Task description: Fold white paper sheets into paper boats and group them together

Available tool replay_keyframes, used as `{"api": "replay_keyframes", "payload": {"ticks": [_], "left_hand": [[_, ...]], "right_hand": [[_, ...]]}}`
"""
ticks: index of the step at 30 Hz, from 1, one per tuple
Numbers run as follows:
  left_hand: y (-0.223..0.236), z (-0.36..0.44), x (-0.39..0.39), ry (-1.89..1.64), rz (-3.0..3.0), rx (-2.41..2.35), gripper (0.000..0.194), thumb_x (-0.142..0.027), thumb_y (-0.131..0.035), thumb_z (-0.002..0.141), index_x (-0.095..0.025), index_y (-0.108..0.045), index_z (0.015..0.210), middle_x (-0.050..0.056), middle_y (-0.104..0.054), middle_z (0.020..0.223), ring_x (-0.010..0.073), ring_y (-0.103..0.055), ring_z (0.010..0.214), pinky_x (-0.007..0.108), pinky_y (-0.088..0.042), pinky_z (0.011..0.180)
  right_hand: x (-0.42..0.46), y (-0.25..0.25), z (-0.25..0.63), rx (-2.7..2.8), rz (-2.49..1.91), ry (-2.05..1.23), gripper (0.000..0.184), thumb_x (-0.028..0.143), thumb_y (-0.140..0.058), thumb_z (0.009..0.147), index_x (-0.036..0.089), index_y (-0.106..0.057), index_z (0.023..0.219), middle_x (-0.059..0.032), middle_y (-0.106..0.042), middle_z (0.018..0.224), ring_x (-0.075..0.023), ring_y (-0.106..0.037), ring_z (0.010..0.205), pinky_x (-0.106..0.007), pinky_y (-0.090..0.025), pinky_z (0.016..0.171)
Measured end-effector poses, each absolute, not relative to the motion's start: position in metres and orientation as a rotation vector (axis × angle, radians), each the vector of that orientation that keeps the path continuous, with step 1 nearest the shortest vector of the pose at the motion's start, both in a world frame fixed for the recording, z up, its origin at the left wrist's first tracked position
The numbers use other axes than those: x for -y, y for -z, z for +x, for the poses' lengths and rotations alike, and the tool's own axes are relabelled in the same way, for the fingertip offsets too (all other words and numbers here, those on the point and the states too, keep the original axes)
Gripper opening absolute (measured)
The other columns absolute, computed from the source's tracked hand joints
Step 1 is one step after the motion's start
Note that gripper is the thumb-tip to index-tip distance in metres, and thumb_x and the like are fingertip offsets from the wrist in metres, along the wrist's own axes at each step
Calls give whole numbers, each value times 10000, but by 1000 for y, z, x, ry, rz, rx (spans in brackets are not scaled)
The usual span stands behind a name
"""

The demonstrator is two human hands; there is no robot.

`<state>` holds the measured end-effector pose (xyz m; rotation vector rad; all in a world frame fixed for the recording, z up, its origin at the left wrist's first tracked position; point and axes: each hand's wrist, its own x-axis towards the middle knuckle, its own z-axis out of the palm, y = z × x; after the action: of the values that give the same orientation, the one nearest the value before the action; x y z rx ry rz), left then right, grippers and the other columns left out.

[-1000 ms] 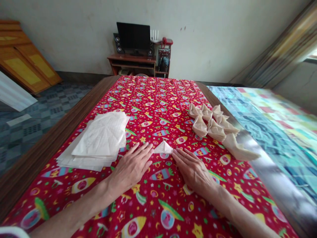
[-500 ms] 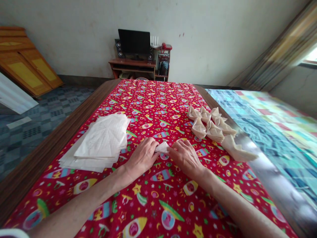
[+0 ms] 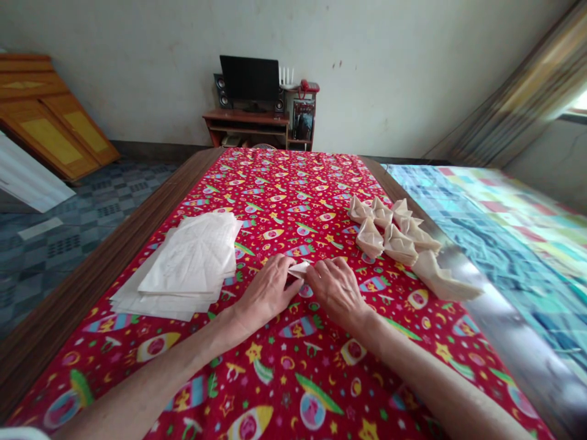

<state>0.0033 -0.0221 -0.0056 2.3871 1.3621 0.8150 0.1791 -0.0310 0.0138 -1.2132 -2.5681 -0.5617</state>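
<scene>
A small folded piece of white paper (image 3: 299, 267) sits between my two hands, just above the red patterned cloth (image 3: 298, 373). My left hand (image 3: 270, 284) grips its left end, thumb below and fingers on top. At its right end my right hand (image 3: 337, 287) pinches the paper, with the fingertips partly hidden behind the knuckles. To the left lies a stack of thin white paper sheets (image 3: 188, 256), the top one creased. Several folded paper boats (image 3: 398, 244) stand nested in groups on the right, one long group (image 3: 443, 278) nearest my right arm.
The cloth covers a brown wooden table (image 3: 137, 235). A bed with a blue patchwork cover (image 3: 486, 232) adjoins the right side. Against the far wall a small desk (image 3: 245, 117) holds a monitor (image 3: 250, 79). A yellow-brown cabinet (image 3: 55, 122) stands at left.
The folded paper has tilted and shows a narrower face between my hands. My right hand has moved slightly left, closer to my left hand, and the left thumb has shifted out to the right.
</scene>
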Motion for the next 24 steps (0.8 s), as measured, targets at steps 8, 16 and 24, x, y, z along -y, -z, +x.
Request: {"api": "replay_keyframes", "payload": {"ticks": [8, 16, 24], "left_hand": [[11, 17, 29, -1071, 2111, -1290, 462, -266, -418, 931, -162, -316, 1369, 130, -545, 1215, 217, -570, 1070, 428, -471, 963], [2, 20, 33, -1010, 2131, -1272, 517, -87, -391, 853, -178, -405, 1361, 90, -491, 1070, 171, -589, 921, 318, -542, 837], [9, 17, 27, -1077, 2259, -1301, 556, -62, -461, 816, -203, -405, 1351, 72, -455, 1054, 181, -560, 942, 326, -538, 814]], "right_hand": [[36, -15, 175, 2354, -1223, 408, 192, 200, -444, 926, 173, -587, 800, -33, -583, 738, -154, -480, 678, -291, -318, 632], [35, -10, 172, 2267, -1370, 333, 110, 233, -492, 881, 179, -587, 897, -31, -613, 742, -162, -523, 662, -282, -307, 595], [32, -2, 174, 2287, -1281, 93, 135, 154, -475, 869, 171, -605, 900, -25, -648, 739, -134, -569, 637, -234, -350, 584]]}}
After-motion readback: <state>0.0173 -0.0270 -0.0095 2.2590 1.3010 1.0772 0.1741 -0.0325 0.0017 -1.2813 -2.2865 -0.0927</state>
